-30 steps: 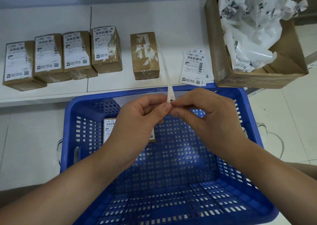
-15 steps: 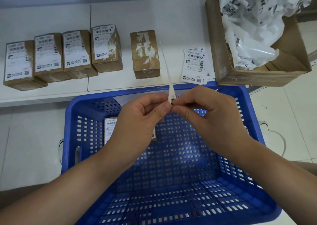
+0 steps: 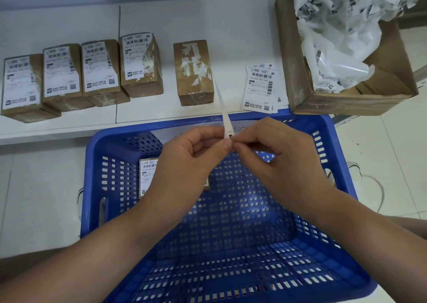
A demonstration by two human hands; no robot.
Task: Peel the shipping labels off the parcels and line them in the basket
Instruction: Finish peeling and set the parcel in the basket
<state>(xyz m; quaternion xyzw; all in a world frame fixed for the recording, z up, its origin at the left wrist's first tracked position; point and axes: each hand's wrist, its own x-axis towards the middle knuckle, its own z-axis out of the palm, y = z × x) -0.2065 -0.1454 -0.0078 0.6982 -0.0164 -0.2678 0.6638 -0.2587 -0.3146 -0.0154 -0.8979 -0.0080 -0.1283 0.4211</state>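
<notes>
both hands are up over the blue basket, meeting right at its far rim. the left hand has its thumb and fingers curled in, pinching the bottom end of a peeled label, and the right hand is pinching that same end from the other side, fingertips almost touching the left thumb. the label is seen nearly edge-on, so it looks like a thin white strip sticking up and away from the hands toward the table; can't read anything on it.

inside the basket there's one parcel lying on the floor of it near the far left, label face up, mostly hidden behind the left hand.

on the white table behind the basket, four labelled parcels sit in a row on the left, side by side and touching or nearly so. a fifth one, the stripped parcel, stands a bit apart to the right of them, with only torn white scraps left on its top. right of that is a small stack of loose labels lying flat at the table edge, just beside a cardboard box stuffed with crumpled white backing paper.

the floor under the basket is pale tile.
</notes>
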